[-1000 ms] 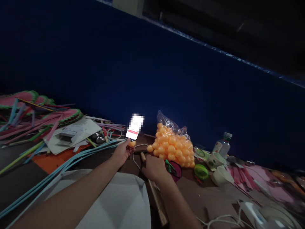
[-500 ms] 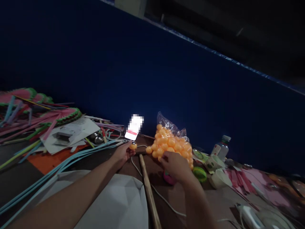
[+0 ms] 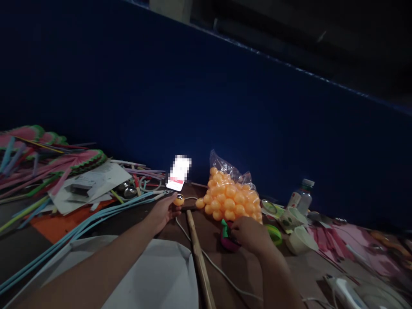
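One move stands out in my feed: the right hand (image 3: 252,233) has left the wooden stick (image 3: 198,253), passed the front of the bag of orange balls (image 3: 230,202) and come to a round purple piece (image 3: 229,246). That leaves the stick lying untouched on the bench (image 3: 241,274), and I judge that the right hand's work has turned to this piece. The left hand (image 3: 165,215) has stayed about where it was, its thumb and fingers pinching an orange ball (image 3: 178,203). The right fingers curl downward over the purple piece; their tips are hidden, so I cannot tell whether they grip it.

As for looks, the ball in the left hand is small and round, with a shiny, dark-looking patch on top; it sits just below the lit phone (image 3: 175,184), clear of the bag. The purple piece rests right in front of the bag, with a bright green bit (image 3: 224,227) at its left edge and a dark upper side, perhaps hollow.
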Motion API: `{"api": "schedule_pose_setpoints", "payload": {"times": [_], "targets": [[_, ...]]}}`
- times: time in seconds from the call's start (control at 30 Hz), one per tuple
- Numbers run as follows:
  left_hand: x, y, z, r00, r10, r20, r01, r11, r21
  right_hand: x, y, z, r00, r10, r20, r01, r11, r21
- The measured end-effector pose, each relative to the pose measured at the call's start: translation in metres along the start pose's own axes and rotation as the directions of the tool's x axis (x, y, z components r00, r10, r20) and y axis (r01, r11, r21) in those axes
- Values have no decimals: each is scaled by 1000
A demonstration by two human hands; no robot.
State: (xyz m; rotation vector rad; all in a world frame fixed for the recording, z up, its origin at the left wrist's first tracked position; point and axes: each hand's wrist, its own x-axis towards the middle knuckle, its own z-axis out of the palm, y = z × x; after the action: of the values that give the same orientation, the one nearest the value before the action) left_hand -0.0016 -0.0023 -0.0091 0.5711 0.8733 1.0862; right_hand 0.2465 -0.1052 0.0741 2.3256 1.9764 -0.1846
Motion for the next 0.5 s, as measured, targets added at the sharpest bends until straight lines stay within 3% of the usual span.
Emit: {"api": "schedule_pose_setpoints", "payload": {"times": [0.33,0.5], "targets": [[0,-1,-1,1000,-7,0,7,1000,19,9,2,15,1000,15,7,-14,996,-90],[0,0,0,1000,-14,-6,14,999,29,10,-1,15,998,4,63,5,990,-143]]}}
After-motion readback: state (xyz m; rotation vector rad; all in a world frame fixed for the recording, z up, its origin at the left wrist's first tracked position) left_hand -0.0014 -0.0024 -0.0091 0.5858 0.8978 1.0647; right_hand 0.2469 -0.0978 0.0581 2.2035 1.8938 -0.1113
